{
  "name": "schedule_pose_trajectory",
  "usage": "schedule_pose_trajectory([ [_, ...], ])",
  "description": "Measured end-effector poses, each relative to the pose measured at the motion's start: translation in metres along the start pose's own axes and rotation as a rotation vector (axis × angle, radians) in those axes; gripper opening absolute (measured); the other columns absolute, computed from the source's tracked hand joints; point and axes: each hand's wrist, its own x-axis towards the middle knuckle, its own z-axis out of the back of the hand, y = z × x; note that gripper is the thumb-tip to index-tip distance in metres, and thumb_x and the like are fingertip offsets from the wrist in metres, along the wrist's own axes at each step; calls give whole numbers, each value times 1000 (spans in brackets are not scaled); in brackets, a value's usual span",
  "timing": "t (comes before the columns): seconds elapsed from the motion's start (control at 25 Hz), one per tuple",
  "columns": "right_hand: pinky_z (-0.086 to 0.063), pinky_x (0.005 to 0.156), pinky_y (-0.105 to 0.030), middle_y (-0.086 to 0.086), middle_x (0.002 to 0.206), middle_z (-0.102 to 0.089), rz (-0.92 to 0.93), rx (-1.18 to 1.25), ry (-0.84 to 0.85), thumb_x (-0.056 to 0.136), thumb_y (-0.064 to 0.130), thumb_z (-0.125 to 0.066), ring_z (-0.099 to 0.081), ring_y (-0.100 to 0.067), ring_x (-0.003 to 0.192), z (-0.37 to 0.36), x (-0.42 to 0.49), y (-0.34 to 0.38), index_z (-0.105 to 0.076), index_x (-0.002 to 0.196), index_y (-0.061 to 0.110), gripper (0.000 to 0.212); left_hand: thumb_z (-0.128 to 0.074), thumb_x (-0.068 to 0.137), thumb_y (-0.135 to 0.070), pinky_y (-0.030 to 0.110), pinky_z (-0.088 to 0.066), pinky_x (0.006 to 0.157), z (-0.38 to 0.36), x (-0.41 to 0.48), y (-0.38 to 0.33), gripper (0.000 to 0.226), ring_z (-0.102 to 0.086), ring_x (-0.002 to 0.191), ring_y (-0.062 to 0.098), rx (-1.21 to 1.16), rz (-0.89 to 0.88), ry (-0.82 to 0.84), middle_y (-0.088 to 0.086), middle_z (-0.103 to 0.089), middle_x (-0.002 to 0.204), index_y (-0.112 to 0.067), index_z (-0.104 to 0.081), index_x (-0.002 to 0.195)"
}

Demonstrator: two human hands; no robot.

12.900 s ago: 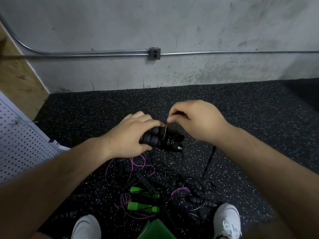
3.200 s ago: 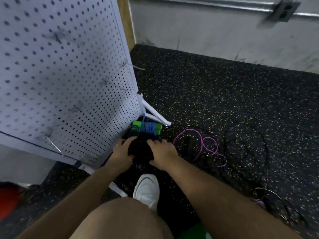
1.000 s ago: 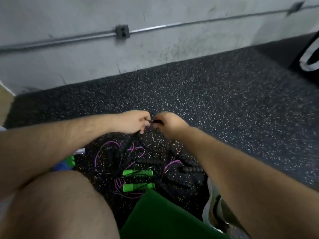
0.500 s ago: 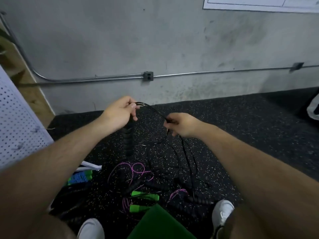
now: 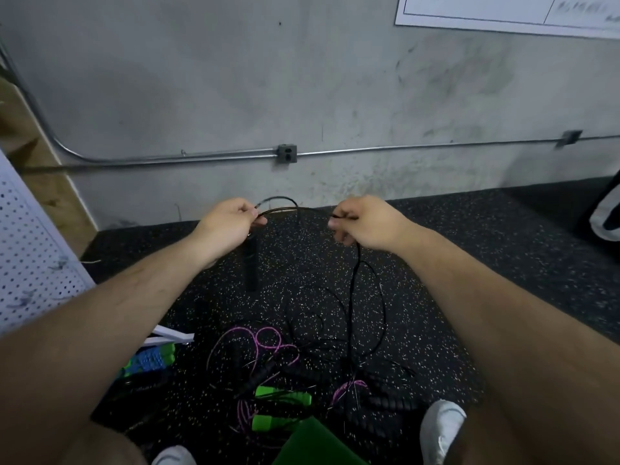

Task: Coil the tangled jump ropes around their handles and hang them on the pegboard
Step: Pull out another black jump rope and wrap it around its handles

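My left hand pinches a thin black jump rope cord near its black handle, which hangs straight down below the hand. My right hand grips the same cord farther along; a short span arcs between the hands. From the right hand the cord drops into a tangled pile on the floor. In that pile lie two green handles with a pink cord and several ribbed black handles. A coiled rope with green handles and blue cord lies by the pegboard foot.
The white pegboard stands at the left edge with its white foot on the speckled rubber floor. A concrete wall with a metal conduit is ahead. My white shoes and a green object are at the bottom.
Both hands have lifted and spread apart, drawing the black cord out longer between them. The handle still hangs below my left hand.
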Motion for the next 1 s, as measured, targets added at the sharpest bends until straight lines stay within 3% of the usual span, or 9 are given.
schedule_pose_trajectory([
  [0.08,-55,74,-22,6,81,-76,6,-42,112,95,30,-67,-73,-9,76,1,-3,-2,-74,97,20,12,-53,103,-26,24,-39,67,0,7,-1,19,-61,87,8,49,5,-82,-4,-70,97,-17,-68,96],
  [0.16,-53,80,-24,10,80,-76,-14,-100,246,92,33,-71,-72,-4,76,-2,-6,-7,-76,95,25,11,-56,102,-26,25,-40,76,-2,13,0,16,-60,93,12,32,2,-89,-4,-67,99,-18,-68,95],
  [0.32,-54,72,-24,6,79,-76,-37,-150,407,91,31,-73,-69,-4,69,-19,-9,-10,-78,96,20,13,-60,101,-23,30,-47,88,-3,17,-1,13,-64,99,18,-104,-11,-79,0,-71,100,-18,-67,90],
  [0.4,-55,70,-24,4,78,-75,-17,-144,388,93,33,-70,-69,-6,68,-27,-9,-5,-77,96,19,16,-56,102,-15,32,-52,88,-6,15,-4,14,-69,97,21,-224,-18,-30,4,-72,100,-15,-66,92],
  [0.6,-55,68,-31,-1,82,-71,-8,-253,159,99,39,-58,-66,-16,72,-31,-3,7,-72,94,16,27,-45,98,-1,29,-43,68,-9,9,-10,24,-64,63,13,-237,36,-13,3,-66,87,-16,-58,112],
  [0.72,-50,59,-30,-2,79,-66,-57,-114,73,103,31,-51,-59,-18,66,-30,-7,9,-71,103,12,28,-46,92,1,23,-41,50,-4,1,-10,46,-62,59,15,-171,95,4,8,-62,91,-27,-44,127],
  [0.8,-57,66,-35,-3,80,-62,-106,117,52,103,22,-47,-59,-18,69,-26,-12,12,-70,108,13,26,-51,93,-4,24,-43,45,-2,-3,-8,39,-60,60,17,-62,95,93,9,-59,91,-30,-47,121],
  [0.92,-61,76,-33,1,81,-60,-59,331,24,104,22,-50,-59,-13,72,-18,-18,18,-72,107,17,22,-69,90,-13,34,-59,57,-9,-8,-6,43,-50,55,12,-88,60,249,6,-52,89,-33,-52,124],
  [1.0,-60,70,-25,4,80,-63,6,324,57,104,23,-53,-60,-10,69,-16,-22,21,-73,109,18,22,-75,90,-28,36,-59,64,-17,-10,-8,42,-47,55,9,-51,-14,335,1,-51,91,-38,-58,127],
])
